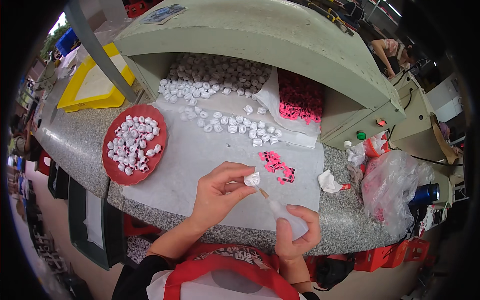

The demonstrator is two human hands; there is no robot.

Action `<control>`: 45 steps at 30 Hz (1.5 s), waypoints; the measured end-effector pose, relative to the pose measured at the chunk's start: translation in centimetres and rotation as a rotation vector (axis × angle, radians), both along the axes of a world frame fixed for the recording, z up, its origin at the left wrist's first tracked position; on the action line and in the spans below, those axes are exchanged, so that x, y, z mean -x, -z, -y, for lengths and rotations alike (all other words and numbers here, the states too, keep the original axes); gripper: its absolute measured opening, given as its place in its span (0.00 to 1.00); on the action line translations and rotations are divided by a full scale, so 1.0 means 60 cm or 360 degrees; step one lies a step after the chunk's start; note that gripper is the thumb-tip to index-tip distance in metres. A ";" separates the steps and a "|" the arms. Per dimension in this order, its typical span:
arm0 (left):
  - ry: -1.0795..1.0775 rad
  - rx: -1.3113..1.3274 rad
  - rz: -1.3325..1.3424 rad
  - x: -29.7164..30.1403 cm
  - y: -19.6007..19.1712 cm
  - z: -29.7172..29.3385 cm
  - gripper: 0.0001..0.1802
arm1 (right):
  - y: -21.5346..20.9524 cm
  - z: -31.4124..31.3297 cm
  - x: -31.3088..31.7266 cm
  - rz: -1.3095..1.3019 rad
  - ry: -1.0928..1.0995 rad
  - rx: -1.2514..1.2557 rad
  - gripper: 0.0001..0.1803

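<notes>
A clear crinkled plastic bag with pink pieces inside [395, 190] lies at the right end of the grey speckled counter [75, 140], beside a dark blue cylinder. A second clear plastic bag holding bright pink pieces [299, 97] sits open under the pale green hood, right of the heap of white pieces. On the hood's top, far back, lies a flat rectangular printed card in blue and grey [162, 14]
</notes>
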State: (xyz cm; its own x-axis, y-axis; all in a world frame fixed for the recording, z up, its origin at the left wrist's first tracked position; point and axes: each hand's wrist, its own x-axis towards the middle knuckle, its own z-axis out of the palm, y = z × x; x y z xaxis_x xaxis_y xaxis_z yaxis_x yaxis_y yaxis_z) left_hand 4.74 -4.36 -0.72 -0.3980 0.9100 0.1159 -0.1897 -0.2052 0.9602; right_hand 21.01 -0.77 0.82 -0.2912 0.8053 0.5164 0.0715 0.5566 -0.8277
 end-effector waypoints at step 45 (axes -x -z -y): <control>0.0116 0.0009 0.0117 0.008 -0.010 0.016 0.17 | -0.026 -0.019 0.000 0.0042 -0.0195 -0.0272 0.09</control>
State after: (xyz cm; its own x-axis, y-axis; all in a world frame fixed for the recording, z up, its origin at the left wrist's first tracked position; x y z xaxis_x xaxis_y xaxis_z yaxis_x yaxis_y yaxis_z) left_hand 4.23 -5.34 -0.11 -0.3379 0.9375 0.0836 -0.2740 -0.1830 0.9442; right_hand 20.99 0.35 2.38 -0.3967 0.6646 0.6332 0.0151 0.6944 -0.7194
